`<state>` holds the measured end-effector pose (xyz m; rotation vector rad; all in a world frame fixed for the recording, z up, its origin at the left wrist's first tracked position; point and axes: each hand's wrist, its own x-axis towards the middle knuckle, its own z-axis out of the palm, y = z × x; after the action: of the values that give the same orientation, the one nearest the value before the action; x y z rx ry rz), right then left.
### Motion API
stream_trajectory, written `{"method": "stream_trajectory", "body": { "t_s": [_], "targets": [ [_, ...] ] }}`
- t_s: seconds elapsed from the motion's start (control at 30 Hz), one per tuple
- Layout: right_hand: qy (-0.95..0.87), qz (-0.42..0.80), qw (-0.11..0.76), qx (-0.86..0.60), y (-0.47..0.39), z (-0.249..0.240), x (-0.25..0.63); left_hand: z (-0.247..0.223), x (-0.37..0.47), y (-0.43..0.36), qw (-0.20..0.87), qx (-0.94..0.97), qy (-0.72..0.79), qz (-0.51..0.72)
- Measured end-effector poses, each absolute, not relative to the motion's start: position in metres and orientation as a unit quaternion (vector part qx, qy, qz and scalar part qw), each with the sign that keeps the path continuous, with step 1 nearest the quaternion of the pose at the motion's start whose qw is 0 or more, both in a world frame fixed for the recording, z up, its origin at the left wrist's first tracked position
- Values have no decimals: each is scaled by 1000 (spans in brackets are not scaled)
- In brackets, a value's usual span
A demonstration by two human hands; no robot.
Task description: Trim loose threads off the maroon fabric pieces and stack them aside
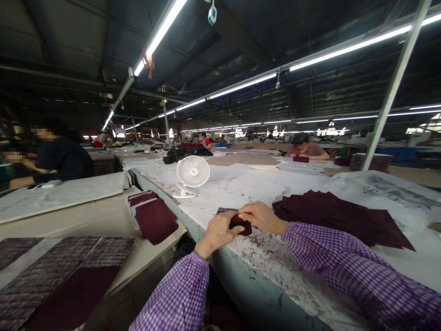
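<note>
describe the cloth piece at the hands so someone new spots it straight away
On the long white-covered table, find the small white fan by its left edge. Nearer than the fan, and a little to its right, the left hand and right hand meet on a small maroon cloth piece. Unlike the spread maroon pile to its right, it is in both hands.

Left arm [177, 294] and right arm [337, 262] forward, converging. Left hand [219, 229] back up, fingers curled, thumb pointing right. Right hand [263, 217] angled in, thumb and index pinching; can't tell if fingertips touch left hand.
</note>
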<state>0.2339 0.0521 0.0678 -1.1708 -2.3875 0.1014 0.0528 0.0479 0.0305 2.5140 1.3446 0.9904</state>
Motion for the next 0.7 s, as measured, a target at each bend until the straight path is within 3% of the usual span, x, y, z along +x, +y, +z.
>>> {"method": "stream_trajectory", "body": {
  "t_s": [0.13,0.27,0.4,0.57,0.7],
  "targets": [
    [-806,51,343,-479,54,57,235,28,61,60,43,782,533,319],
    [-858,-75,221,-458,52,46,240,25,60,65,56,759,531,374],
    [-882,-128,147,-428,52,40,242,22,41,75,160,652,547,501],
    [-889,-120,139,-420,58,39,246,22,17,90,225,579,542,565],
    [-875,-104,186,-435,61,38,247,41,19,84,126,665,540,500]
  ]
}}
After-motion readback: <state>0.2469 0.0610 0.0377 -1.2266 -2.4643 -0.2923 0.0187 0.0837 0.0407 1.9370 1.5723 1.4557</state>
